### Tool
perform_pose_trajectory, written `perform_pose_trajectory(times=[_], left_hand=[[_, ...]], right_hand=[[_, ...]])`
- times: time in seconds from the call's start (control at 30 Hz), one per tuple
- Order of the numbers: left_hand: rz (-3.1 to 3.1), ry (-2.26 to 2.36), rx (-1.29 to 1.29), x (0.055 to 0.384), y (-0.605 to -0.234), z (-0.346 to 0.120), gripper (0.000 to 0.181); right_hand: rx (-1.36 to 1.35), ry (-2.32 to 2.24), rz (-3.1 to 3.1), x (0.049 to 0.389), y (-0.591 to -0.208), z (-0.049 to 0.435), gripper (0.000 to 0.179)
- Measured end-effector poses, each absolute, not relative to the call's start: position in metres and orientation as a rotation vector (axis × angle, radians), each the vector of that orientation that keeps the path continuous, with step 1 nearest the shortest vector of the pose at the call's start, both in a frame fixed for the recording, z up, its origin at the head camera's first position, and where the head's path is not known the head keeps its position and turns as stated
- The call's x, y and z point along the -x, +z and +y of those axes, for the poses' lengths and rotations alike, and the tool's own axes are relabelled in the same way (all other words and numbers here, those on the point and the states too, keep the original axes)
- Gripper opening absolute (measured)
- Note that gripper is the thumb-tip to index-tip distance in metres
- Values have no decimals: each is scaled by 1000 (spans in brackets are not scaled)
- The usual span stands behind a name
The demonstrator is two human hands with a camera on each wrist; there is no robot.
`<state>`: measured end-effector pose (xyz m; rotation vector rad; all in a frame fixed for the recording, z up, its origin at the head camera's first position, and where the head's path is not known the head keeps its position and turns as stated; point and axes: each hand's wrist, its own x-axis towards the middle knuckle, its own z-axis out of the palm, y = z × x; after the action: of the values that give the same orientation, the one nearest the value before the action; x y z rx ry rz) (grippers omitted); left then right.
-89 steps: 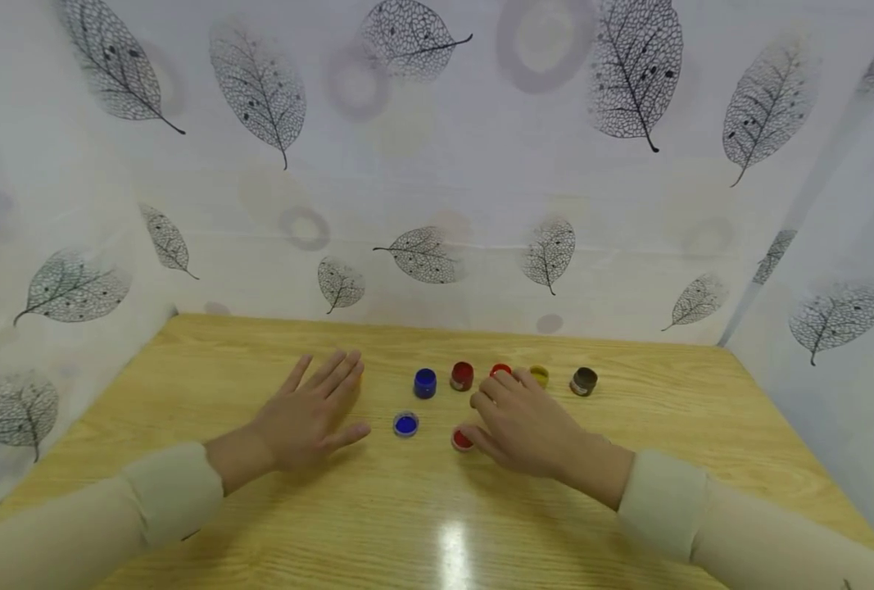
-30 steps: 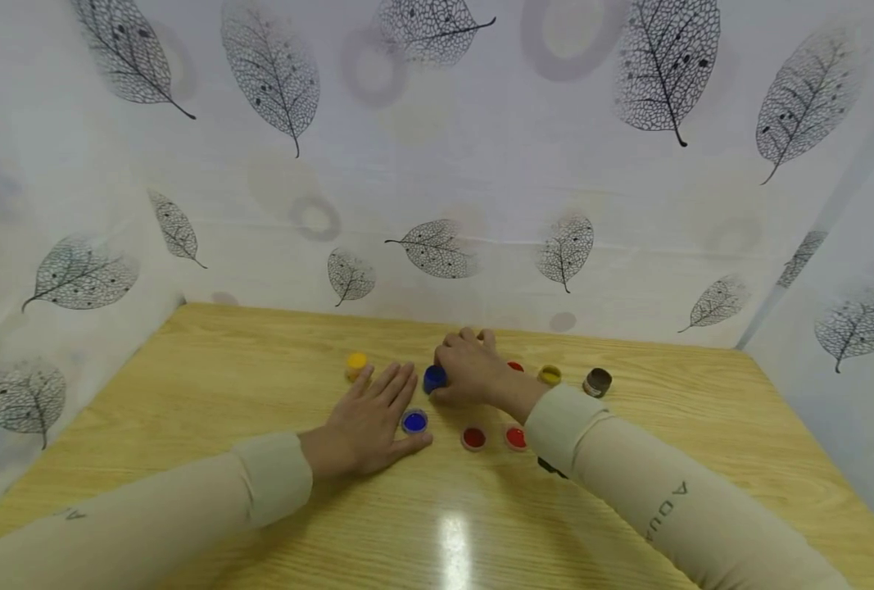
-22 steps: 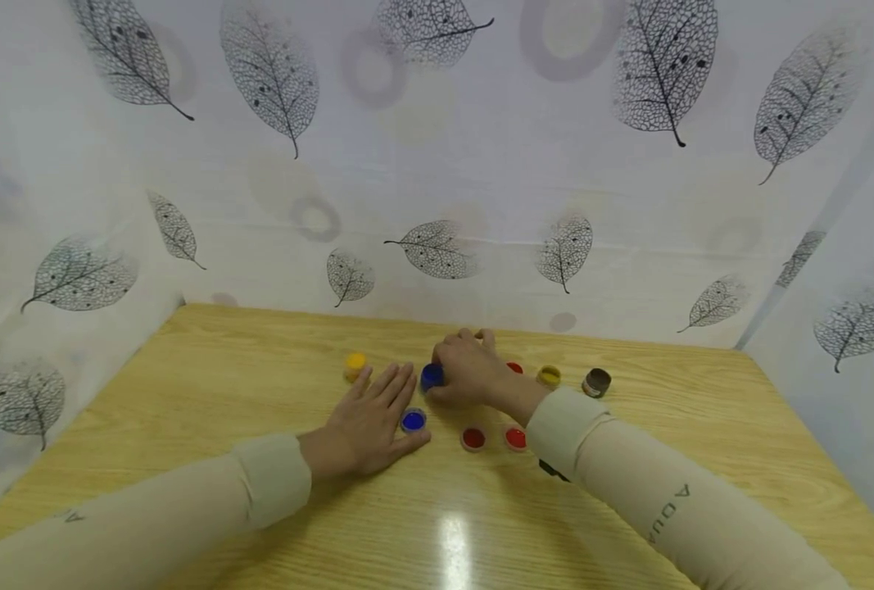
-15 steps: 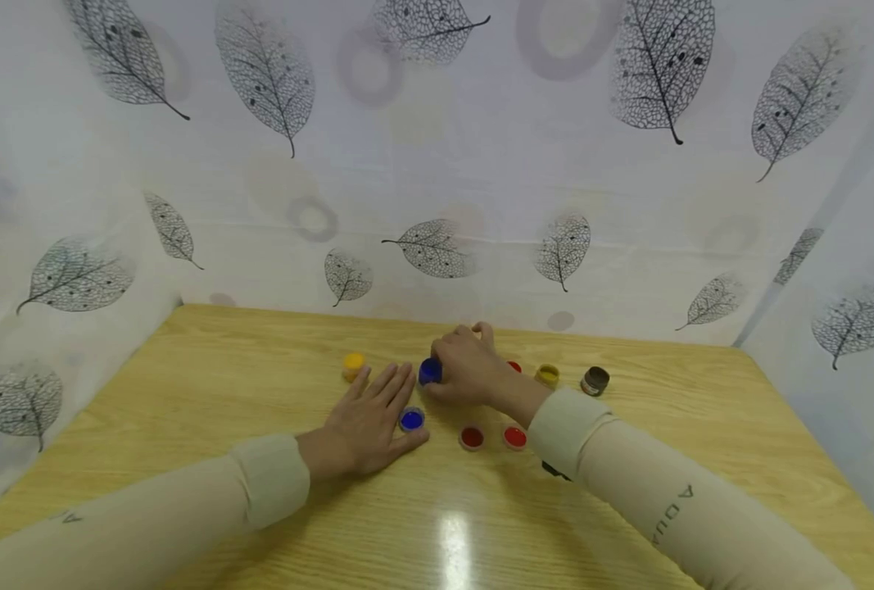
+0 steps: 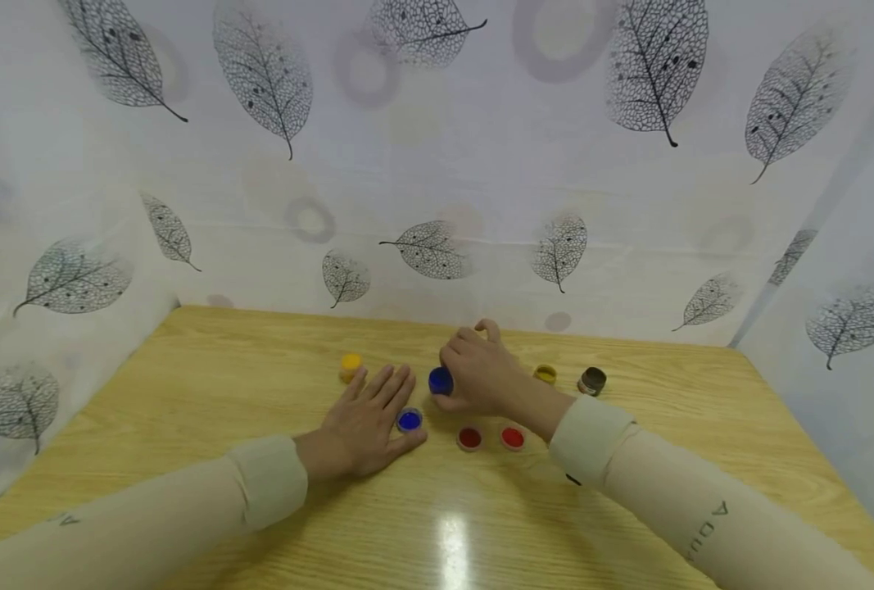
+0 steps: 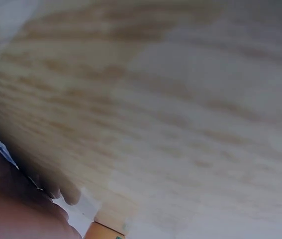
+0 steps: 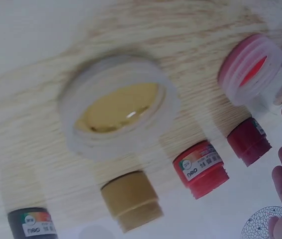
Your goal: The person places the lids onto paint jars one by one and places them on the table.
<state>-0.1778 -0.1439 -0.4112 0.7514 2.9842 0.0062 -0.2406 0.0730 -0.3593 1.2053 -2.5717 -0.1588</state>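
Observation:
My right hand [image 5: 484,373] grips a small open blue paint jar [image 5: 440,380] between thumb and fingers. My left hand [image 5: 359,430] lies flat on the table with its fingers spread. A round lid with blue paint inside [image 5: 409,421] sits between its thumb and fingers. A jar with a yellow-orange top [image 5: 351,366] stands past its fingertips; its orange side [image 6: 102,232] shows at the bottom of the left wrist view. In the right wrist view, a dark red jar [image 7: 249,141] and a bright red jar [image 7: 200,169] stand side by side; my right hand hides them in the head view.
Lids with dark red [image 5: 469,438] and bright red [image 5: 513,437] paint lie upturned in front. Further right stand a mustard jar [image 5: 545,374] and a black jar [image 5: 592,381]. A mustard-stained lid [image 7: 121,107] is close to the right wrist. Patterned cloth [image 5: 422,164] hangs behind the table.
Over three seconds my left hand has slid right to the blue lid. My right hand has left the red lid and taken the blue jar, which has just shifted slightly right.

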Motion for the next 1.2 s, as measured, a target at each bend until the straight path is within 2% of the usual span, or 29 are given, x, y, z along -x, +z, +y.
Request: perform_pose_trajectory(times=[0.33, 0.8, 1.2], left_hand=[[2978, 19, -761, 177, -411, -145, 81], [2965, 33, -749, 175, -406, -143, 78], [2963, 78, -755, 175, -410, -144, 77]], right_hand=[[-1299, -81, -2424, 210, -353, 99, 42], [-1439, 61, -2528, 125, -364, 124, 36], [-1496, 266, -2537, 97, -378, 130, 27]])
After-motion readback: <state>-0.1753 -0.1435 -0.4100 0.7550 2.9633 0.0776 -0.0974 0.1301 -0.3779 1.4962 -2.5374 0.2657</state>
